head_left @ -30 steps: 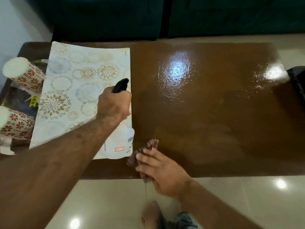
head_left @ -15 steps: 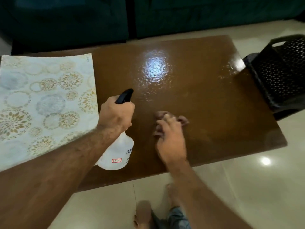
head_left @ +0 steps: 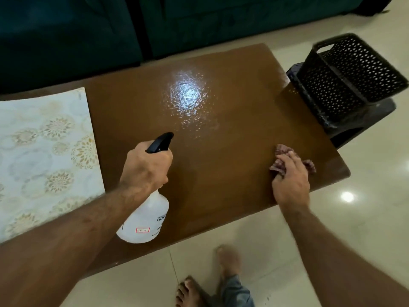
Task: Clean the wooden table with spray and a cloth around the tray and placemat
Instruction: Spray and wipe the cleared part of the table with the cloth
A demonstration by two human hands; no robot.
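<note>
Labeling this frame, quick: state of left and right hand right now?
Left hand: gripping the spray bottle by its neck.
Right hand: open, fingers pressing the cloth on the table.

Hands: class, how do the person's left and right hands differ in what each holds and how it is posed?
The left hand is curled round the neck of the spray bottle, held above the table; the right hand lies flatter, fingers pressing the cloth onto the table near its right end. The left hand is beside the placemat; the right is far from it. Both are bare.
</note>
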